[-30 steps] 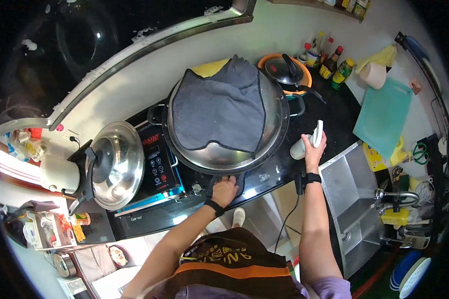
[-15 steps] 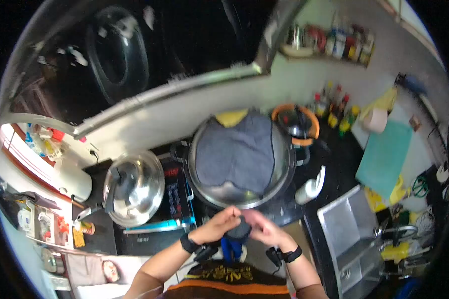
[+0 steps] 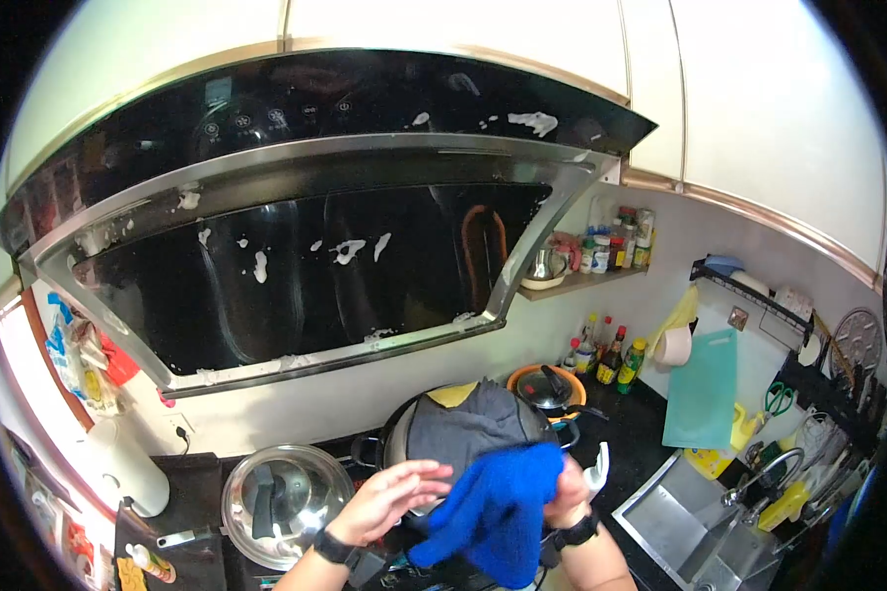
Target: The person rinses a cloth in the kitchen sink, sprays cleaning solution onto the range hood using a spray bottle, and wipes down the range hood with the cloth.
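Note:
A bright blue cloth (image 3: 498, 507) hangs bunched and loose from my right hand (image 3: 568, 497), whose fingers are closed on its upper right part. My left hand (image 3: 396, 500) is just left of the cloth, fingers stretched out and holding nothing. Behind the cloth, a grey cloth (image 3: 463, 424) lies draped over a large pan on the stove; the cloth and hands hide much of this pan. Above both hands slants a black range hood (image 3: 306, 266) with a metal frame. White foam patches (image 3: 349, 251) and wet streaks show on its dark panel.
Left of the stove is a glass-and-steel lid (image 3: 306, 492) with a black handle. An orange-rimmed pot (image 3: 545, 389), several sauce bottles (image 3: 611, 360) and a white spray bottle (image 3: 598, 468) stand to the right, before the sink (image 3: 690, 522). White cabinets (image 3: 769, 128) run overhead.
My view has tilted up to the range hood. The hands, close together before, are now apart, and the blue cloth is raised in my right hand.

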`<move>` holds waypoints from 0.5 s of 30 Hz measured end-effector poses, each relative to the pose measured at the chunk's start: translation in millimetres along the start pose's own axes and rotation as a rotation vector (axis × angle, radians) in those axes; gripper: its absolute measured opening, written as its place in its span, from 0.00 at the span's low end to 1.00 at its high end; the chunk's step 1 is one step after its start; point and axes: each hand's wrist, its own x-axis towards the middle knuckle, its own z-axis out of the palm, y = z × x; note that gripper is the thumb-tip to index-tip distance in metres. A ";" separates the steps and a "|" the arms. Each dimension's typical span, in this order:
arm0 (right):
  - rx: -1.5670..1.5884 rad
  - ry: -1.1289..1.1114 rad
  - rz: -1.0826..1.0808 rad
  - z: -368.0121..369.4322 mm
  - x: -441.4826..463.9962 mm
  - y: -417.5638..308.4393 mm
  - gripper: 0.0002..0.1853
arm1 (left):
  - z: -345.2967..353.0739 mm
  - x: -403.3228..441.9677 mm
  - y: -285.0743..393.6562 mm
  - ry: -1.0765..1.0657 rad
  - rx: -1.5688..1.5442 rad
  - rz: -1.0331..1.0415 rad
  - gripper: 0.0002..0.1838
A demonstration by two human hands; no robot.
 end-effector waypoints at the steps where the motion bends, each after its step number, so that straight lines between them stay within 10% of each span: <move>1: -0.032 -0.066 -0.145 1.7 13.3 -14.8 0.30 | 0.9 -11.3 -0.5 0.013 0.089 0.012 0.20; 4: -0.720 0.088 -0.667 46.1 66.5 -67.6 0.27 | -10.4 -42.3 -7.7 -0.095 0.174 -0.013 0.18; 5: -1.391 0.130 -0.948 22.8 111.5 -111.1 0.19 | -17.2 -56.3 -10.3 -0.093 0.235 -0.051 0.18; 6: -0.729 0.104 -0.800 49.9 147.9 -124.2 0.23 | -24.3 -68.6 -10.2 -0.101 0.305 -0.091 0.17; 8: -1.642 0.584 -1.560 1.4 260.2 -185.8 0.24 | 1.3 -84.0 -5.7 0.064 0.279 0.014 0.15; 15: -1.928 0.887 -1.349 13.9 361.0 -191.5 0.22 | -19.3 -143.5 -41.9 0.450 0.155 0.159 0.14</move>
